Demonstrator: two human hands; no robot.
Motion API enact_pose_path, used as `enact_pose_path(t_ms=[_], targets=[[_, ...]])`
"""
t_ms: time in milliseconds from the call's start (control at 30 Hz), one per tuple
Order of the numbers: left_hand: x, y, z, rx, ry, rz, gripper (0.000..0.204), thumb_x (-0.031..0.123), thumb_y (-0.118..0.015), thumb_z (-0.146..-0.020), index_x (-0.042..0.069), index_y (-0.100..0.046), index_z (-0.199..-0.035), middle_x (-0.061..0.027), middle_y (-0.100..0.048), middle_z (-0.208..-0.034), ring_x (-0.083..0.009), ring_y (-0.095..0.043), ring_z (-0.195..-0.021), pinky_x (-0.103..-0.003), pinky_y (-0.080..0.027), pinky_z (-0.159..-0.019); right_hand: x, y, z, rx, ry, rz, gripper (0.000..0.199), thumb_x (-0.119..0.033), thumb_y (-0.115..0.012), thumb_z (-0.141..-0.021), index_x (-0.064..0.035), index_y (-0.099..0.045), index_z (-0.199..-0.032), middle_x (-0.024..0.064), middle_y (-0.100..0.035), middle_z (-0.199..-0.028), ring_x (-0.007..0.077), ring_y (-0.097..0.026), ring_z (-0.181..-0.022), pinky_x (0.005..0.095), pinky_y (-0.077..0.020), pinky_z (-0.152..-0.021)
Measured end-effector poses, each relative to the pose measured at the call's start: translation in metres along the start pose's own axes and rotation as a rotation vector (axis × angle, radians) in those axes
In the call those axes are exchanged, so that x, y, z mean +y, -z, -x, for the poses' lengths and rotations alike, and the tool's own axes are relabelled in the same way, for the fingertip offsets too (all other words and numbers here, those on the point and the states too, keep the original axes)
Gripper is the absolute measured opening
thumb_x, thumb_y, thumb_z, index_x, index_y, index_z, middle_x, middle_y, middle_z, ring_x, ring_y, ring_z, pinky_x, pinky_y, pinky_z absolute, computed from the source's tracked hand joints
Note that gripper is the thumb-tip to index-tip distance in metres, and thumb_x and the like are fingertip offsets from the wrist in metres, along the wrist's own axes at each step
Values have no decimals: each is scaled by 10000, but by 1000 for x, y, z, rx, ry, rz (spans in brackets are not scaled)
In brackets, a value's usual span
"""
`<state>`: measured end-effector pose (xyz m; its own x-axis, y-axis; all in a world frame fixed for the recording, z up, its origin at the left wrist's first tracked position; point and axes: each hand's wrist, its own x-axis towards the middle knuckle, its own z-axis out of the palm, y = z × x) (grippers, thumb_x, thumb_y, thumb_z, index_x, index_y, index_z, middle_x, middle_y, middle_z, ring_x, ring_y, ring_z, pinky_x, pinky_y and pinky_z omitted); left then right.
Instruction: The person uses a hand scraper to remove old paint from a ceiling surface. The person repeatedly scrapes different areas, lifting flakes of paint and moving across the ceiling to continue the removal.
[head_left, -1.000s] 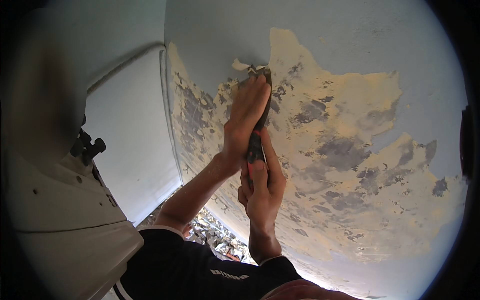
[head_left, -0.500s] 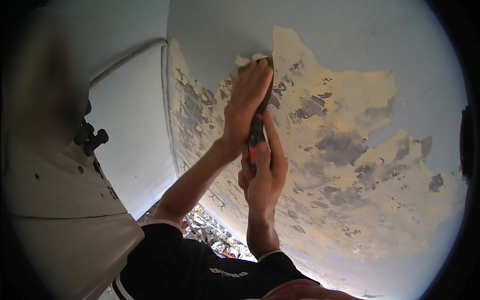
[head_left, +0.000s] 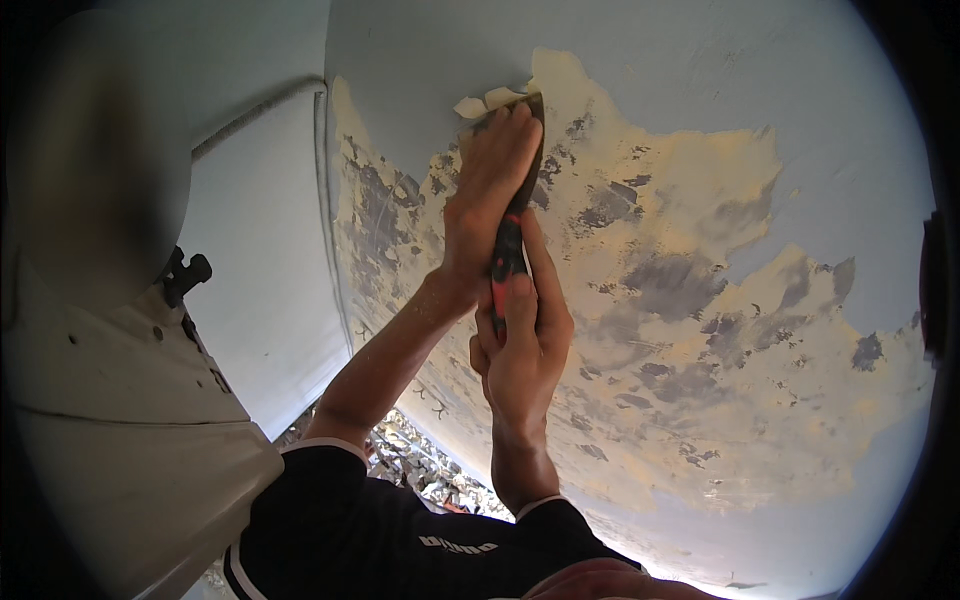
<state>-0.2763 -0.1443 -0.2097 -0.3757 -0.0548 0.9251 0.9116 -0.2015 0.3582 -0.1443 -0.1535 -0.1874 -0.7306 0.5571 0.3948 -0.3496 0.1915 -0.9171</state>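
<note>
A scraper with a black and red handle (head_left: 508,248) and a broad dark blade lies against a curved surface coated in peeling grey paint (head_left: 700,70). My right hand (head_left: 525,340) is closed around the handle, its thumb along the grip and its index finger stretched beside it. My left hand (head_left: 485,175) lies flat over the blade, fingers stretched toward the blade's far edge; its thumb is hidden. Pale paint flakes (head_left: 500,97) curl up along that edge, where the grey coat meets the stripped yellowish area (head_left: 710,180) with dark patches.
At left a white panel (head_left: 265,250) with a rounded trim strip meets the curved surface. Nearer stands a light-coloured body part (head_left: 130,470) with a black knob (head_left: 188,275); a blurred dark shape (head_left: 100,170) is above it. Rubble-like debris (head_left: 430,465) shows below my arms.
The scraper and both hands have moved slightly farther up the surface. The paint curl at the blade's edge stands out more, and the view has shifted a little.
</note>
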Motion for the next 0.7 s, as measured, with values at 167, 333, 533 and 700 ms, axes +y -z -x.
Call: enact_pose_path(t_ms=[167, 333, 533, 700], targets=[[-1, -5, -18, 45, -80, -38, 550, 352, -469, -1059, 31, -480, -1506, -214, -479, -1538, -396, -359, -1486, -568, -228, -1234, -2, 2, -15, -43, 41, -40, 449, -178, -397, -1109, -2, -453, -1518, 0, -544, -685, 1, -365, -447, 214, -249, -374], [10, -6, -2, -25, 60, -68, 623, 456, -423, -1059, 33, -472, -1513, -222, -459, -1552, -409, -322, -1502, -590, -165, -1239, 4, 7, 1, 23, 79, 81, 440, -168, -402, -1104, -10, -471, -1509, -6, -543, -685, 5, -376, -433, 201, -276, -372], [-8, -10, -28, 85, -67, -53, 623, 467, -415, -1061, 37, -484, -1507, -214, -457, -1556, -414, -310, -1507, -597, -139, -1242, -14, -2, -24, -32, 70, 57, 450, -185, -390, -1104, -2, -471, -1507, 51, -640, -787, 2, -388, -438, 205, -283, -372], [-10, -7, -14, 47, -19, -85, 596, 444, -428, -1065, 46, -490, -1505, -203, -460, -1557, -406, -300, -1513, -606, -126, -1243, 21, 5, -24, -27, 215, 132, 457, -200, -389, -1108, -11, -459, -1518, 28, -604, -740, 5, -384, -439, 202, -268, -377]])
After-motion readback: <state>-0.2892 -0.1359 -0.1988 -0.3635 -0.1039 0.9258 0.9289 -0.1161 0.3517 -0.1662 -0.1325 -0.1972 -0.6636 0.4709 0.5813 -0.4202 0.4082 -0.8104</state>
